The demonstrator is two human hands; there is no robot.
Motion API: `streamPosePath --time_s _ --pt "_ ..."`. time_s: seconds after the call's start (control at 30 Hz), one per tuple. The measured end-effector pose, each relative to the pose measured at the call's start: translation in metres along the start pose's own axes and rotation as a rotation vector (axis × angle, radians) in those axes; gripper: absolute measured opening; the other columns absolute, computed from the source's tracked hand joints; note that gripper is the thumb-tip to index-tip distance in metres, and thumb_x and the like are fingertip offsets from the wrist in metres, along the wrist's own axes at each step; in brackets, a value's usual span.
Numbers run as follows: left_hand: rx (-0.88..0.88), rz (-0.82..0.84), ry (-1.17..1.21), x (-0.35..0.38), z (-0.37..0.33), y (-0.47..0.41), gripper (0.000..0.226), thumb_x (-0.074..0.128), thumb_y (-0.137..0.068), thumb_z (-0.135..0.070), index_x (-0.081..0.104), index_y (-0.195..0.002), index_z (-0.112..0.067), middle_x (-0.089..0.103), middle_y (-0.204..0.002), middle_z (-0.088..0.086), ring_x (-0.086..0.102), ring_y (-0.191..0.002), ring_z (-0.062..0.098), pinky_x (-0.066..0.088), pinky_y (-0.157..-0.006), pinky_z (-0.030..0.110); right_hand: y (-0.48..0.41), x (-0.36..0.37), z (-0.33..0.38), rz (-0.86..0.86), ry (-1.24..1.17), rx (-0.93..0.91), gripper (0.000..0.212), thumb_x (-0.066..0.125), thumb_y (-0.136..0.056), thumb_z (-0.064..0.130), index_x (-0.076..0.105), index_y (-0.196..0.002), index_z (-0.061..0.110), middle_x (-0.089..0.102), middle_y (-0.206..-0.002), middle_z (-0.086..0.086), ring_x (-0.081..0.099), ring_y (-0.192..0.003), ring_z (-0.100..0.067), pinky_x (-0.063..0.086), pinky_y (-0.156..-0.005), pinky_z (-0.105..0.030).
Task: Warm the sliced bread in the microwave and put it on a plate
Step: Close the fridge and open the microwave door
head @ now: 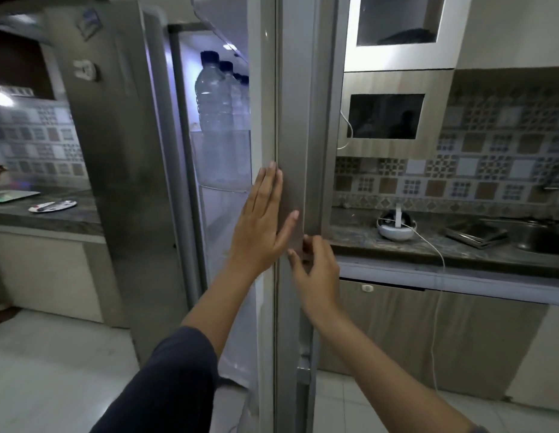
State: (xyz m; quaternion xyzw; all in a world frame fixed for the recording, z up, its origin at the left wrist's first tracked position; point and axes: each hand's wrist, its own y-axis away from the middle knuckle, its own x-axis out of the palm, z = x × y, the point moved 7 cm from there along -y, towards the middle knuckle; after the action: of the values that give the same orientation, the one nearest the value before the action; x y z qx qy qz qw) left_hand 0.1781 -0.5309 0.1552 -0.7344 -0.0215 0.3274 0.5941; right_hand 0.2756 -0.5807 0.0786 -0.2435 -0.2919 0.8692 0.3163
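palm flat and fingers straight, the left hand [261,223] presses against the tall grey steel refrigerator door [292,120], which shows nearly edge-on in my feed. just below and to its right, the right hand [317,271] has fingers and thumb curled onto the door's right edge, gripping it. a dark blue sleeve [178,370] covers the left upper arm. left of the door, in the lit opening, clear plastic water bottles with dark blue caps [211,98] stand upright side by side on a shelf. i cannot tell from here where the sliced bread is. a white round plate [52,206] with small items on it lies on the grey stone counter [69,223] far to the left. on the right counter [359,235] sit a white round device with a white cable [395,229] and, further right, a steel sink [543,245]. above them a wood-look cabinet with a dark window [386,117] is set against the patterned tile wall [475,170].
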Motion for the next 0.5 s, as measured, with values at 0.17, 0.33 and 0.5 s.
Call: streamPosePath --time_s 0.17,0.33,0.5 --pt "-0.082 -0.073 0.009 -0.026 0.055 -0.008 0.072 0.036 -0.093 -0.047 0.007 -0.147 -0.009 0.005 -0.156 0.006 -0.004 -0.144 0.009 0.002 -0.119 0.024 -0.012 0.020 0.034 -0.084 0.032 -0.255 0.026 0.054 -0.088 0.011 0.059 -0.114 0.015 0.058 -0.114 0.004 0.048 -0.114 -0.009 0.036 -0.100 -0.018" --pt "-0.077 -0.034 0.072 -0.034 0.109 -0.007 0.073 0.025 -0.092 -0.056 -0.001 -0.145 -0.014 -0.001 -0.155 -0.002 -0.003 -0.144 0.008 -0.002 -0.115 0.012 -0.051 0.052 0.037 -0.223 -0.168 -0.194 0.042 0.046 -0.094 0.011 0.041 -0.135 0.020 0.041 -0.135 0.009 0.037 -0.128 0.000 0.029 -0.109 -0.016" --pt "-0.059 0.015 0.204 -0.035 0.165 -0.009 0.070 0.022 -0.090 -0.061 -0.007 -0.143 -0.027 -0.001 -0.154 -0.008 0.002 -0.145 0.008 0.010 -0.119 0.023 -0.070 0.109 0.033 -0.310 -0.203 -0.246 0.043 0.038 -0.096 0.030 0.031 -0.139 0.032 0.029 -0.136 0.030 0.035 -0.132 -0.005 0.030 -0.112 -0.025"
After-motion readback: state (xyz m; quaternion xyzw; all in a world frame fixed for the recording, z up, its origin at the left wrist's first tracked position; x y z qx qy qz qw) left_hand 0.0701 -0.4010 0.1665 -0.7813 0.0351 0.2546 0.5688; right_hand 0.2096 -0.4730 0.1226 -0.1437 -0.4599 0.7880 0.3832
